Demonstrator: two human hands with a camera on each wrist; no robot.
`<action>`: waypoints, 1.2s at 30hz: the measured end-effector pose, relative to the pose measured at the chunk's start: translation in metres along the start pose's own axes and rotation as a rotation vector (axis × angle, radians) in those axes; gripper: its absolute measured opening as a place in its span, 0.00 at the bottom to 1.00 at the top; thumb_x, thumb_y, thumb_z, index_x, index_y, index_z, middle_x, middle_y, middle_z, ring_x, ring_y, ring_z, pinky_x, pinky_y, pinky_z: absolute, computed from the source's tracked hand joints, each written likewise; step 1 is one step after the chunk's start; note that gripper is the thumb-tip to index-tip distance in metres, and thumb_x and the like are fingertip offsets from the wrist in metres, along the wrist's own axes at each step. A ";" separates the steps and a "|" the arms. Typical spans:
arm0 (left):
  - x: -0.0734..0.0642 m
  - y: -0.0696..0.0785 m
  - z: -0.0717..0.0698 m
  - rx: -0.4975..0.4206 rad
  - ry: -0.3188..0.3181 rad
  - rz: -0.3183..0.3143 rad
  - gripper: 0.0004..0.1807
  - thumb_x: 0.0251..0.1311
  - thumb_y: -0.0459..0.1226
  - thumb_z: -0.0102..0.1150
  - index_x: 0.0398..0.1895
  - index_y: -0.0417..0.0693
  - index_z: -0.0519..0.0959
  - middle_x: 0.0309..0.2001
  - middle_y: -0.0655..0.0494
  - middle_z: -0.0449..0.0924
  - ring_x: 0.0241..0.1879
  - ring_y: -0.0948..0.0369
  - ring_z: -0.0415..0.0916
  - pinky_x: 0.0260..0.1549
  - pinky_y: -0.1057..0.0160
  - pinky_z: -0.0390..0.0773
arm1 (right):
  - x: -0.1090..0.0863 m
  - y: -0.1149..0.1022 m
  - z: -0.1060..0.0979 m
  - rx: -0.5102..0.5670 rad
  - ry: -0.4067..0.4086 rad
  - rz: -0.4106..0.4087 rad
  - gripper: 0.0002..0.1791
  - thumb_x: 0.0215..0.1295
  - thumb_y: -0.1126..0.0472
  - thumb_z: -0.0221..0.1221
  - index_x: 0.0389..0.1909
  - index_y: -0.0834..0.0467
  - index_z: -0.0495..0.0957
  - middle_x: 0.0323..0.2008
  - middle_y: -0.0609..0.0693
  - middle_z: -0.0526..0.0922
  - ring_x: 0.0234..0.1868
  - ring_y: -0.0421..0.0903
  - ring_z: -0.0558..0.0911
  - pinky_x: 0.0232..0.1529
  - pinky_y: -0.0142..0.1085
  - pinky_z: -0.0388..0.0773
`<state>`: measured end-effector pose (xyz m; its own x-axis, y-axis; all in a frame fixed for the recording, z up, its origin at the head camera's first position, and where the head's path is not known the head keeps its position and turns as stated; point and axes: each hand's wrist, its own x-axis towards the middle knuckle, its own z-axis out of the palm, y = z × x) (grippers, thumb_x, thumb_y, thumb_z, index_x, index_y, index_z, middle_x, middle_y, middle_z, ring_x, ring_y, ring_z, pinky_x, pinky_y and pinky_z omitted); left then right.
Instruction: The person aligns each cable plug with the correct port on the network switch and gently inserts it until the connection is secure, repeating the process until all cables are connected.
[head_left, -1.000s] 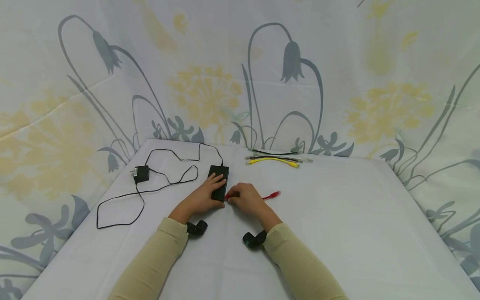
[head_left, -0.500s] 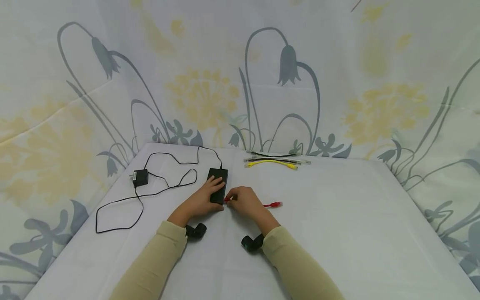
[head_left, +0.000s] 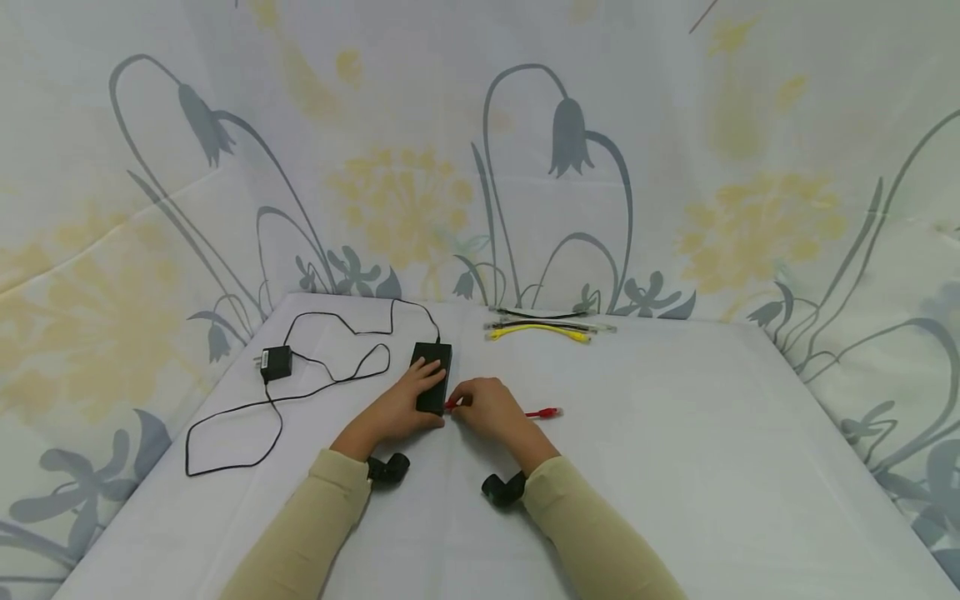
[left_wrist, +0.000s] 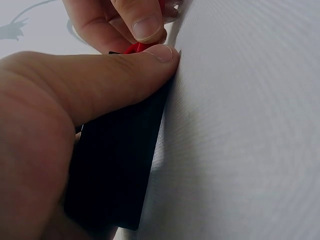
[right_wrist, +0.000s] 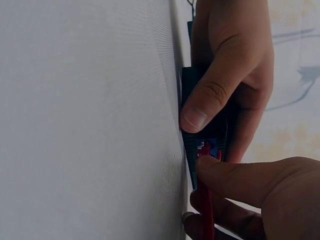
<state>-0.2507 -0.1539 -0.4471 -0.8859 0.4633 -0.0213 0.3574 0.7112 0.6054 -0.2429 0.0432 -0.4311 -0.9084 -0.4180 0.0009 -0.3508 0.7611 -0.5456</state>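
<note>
A black network switch (head_left: 432,355) lies on the white-covered table, and my left hand (head_left: 405,404) holds it. The fingers spread over its top while the thumb bears on the near end, as the left wrist view also shows. My right hand (head_left: 491,408) pinches one end of a short red network cable (right_wrist: 206,212) between thumb and fingers. That end is right at a blue-lit port (right_wrist: 213,144) in the switch's right side; the fingertips partly hide the plug. Past the right hand, the cable's other plug (head_left: 550,412) lies loose on the table.
A black power adapter (head_left: 277,362) lies to the left, its thin cord (head_left: 337,315) looping across the table to the switch's far end. Several short network cables, including a yellow one (head_left: 536,329), lie at the back. A flower-patterned cloth (head_left: 420,217) hangs behind.
The head view has tilted up slightly, so everything sits a little lower in it. Both hands keep their hold, the right one staying at the switch's side with the red cable.
</note>
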 end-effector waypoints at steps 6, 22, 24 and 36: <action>0.000 -0.001 0.001 -0.013 0.003 0.004 0.45 0.56 0.45 0.69 0.75 0.48 0.58 0.78 0.55 0.46 0.78 0.49 0.31 0.71 0.40 0.49 | 0.004 0.002 -0.003 0.007 -0.061 -0.009 0.06 0.64 0.59 0.61 0.40 0.49 0.85 0.31 0.44 0.83 0.31 0.39 0.77 0.35 0.34 0.75; -0.001 0.003 0.002 -0.010 0.008 0.006 0.46 0.55 0.45 0.69 0.75 0.48 0.57 0.78 0.54 0.46 0.78 0.49 0.31 0.71 0.40 0.49 | 0.016 0.002 -0.020 -0.139 -0.228 -0.131 0.07 0.63 0.57 0.64 0.40 0.50 0.85 0.33 0.43 0.84 0.35 0.40 0.79 0.41 0.36 0.77; -0.002 0.004 0.002 -0.010 0.007 0.005 0.46 0.55 0.45 0.69 0.75 0.47 0.58 0.78 0.53 0.46 0.78 0.49 0.31 0.71 0.40 0.49 | 0.017 0.002 -0.021 -0.159 -0.243 -0.137 0.07 0.63 0.56 0.63 0.41 0.49 0.85 0.33 0.43 0.83 0.35 0.39 0.78 0.40 0.36 0.77; -0.002 0.005 0.001 -0.023 0.009 -0.012 0.46 0.55 0.45 0.69 0.75 0.49 0.57 0.78 0.55 0.46 0.78 0.50 0.31 0.72 0.41 0.49 | 0.029 0.006 -0.030 -0.255 -0.249 -0.205 0.12 0.72 0.54 0.53 0.46 0.49 0.84 0.41 0.42 0.85 0.43 0.41 0.81 0.47 0.38 0.78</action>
<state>-0.2470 -0.1502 -0.4446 -0.8930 0.4496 -0.0218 0.3395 0.7045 0.6232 -0.2781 0.0509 -0.4094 -0.7424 -0.6569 -0.1317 -0.5922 0.7353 -0.3296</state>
